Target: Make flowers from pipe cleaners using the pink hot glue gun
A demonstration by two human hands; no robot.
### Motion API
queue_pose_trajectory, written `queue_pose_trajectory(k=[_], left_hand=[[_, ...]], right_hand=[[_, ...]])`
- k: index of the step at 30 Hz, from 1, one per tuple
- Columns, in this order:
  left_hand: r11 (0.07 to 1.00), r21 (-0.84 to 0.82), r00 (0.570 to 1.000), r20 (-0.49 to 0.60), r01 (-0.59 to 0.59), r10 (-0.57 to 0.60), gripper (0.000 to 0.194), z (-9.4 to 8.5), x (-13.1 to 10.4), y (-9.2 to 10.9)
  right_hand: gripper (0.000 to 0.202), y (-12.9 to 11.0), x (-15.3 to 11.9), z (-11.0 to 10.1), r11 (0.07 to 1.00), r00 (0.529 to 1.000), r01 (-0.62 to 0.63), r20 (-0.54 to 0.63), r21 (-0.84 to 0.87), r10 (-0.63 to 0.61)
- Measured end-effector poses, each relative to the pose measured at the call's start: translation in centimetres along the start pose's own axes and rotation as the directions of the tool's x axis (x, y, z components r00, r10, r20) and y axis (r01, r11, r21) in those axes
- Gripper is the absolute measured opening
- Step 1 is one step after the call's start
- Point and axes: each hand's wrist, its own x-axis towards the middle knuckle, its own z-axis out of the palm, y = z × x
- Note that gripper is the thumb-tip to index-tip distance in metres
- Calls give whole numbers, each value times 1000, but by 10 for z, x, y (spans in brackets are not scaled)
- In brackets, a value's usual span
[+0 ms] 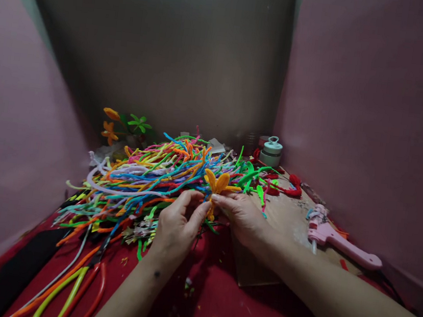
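Both hands meet at an orange pipe-cleaner flower (218, 181) with looped petals, held in front of a large heap of pipe cleaners. My left hand (180, 224) pinches it low on its left side, thumb and fingers closed. From the right, my right hand (245, 216) has thumb and fingertips closed on the flower near its centre. The fingers partly cover the flower's lower part. Just behind the hands lies the heap of many-coloured pipe cleaners (147, 176).
A pink glue gun (347, 244) lies on a brown board (281, 221) at right. A pale green lidded jar (271, 153) stands behind. Red-handled scissors (98, 278) lie lower left on red cloth (214, 292). Finished orange flowers (110, 131) stand back left. Pink walls (372, 106) flank the table.
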Motion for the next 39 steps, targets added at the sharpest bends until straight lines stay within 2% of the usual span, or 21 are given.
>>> queue_pose_trajectory(k=[2, 4, 7, 9, 12, 16, 19, 21, 23, 26, 28, 30, 32, 34, 36, 39], left_hand=[[994, 94, 998, 40, -52, 48, 25, 5, -1, -3], [961, 258, 995, 51, -96, 85, 30, 11, -4, -6], [848, 513, 991, 40, -129, 126, 33, 17, -8, -9], [768, 622, 985, 37, -156, 170, 36, 20, -11, -9], [699, 687, 971, 40, -198, 236, 37, 22, -12, -10], [664, 715, 968, 77, -220, 238, 37, 24, -13, -11], [648, 732, 972, 88, -210, 217, 36, 25, -13, -9], [672, 711, 973, 79, -206, 216, 30, 23, -14, -8], [748, 636, 977, 46, -191, 210, 24, 20, -13, -6], [908, 398, 990, -8, -127, 142, 21, 14, -11, -3], [985, 169, 999, -5, -44, 45, 20, 11, -9, 0], [990, -95, 994, 49, 100, -95, 21, 8, -7, 3], [893, -347, 957, 147, 286, -250, 20, 7, -5, 8], [722, -533, 898, 269, 441, -349, 16, 5, -4, 13], [549, -659, 858, 383, 514, -343, 14, 2, -4, 15], [340, -754, 827, 515, 562, -226, 13, -2, -6, 12]], right_hand=[[16, -1, -2, 2, 999, 999, 33, 3, 29, -33], [17, -1, -4, 5, 997, 998, 60, 11, 53, -60], [17, 0, -6, 8, 991, 993, 120, 1, 62, -120], [14, 2, -7, 10, 987, 988, 153, -10, 57, -152], [13, 5, -9, 10, 985, 985, 169, -21, 41, -169], [14, 7, -11, 11, 984, 983, 180, -43, 15, -179], [14, 5, -13, 13, 980, 979, 199, -41, -7, -199], [15, 3, -13, 16, 974, 974, 225, -30, -22, -226], [16, 0, -14, 18, 969, 969, 244, -33, -36, -246], [15, -4, -15, 18, 971, 972, 234, -18, -54, -236], [13, -5, -14, 16, 972, 977, 212, 37, -103, -209], [14, -5, -13, 14, 971, 976, 204, 97, -124, -193], [15, -3, -11, 12, 977, 972, 198, 144, -74, -185], [14, -3, -10, 10, 984, 969, 179, 170, 5, -177], [12, -4, -11, 10, 988, 969, 140, 195, 61, -149], [9, -8, -13, 10, 989, 956, 96, 267, 114, -124]])
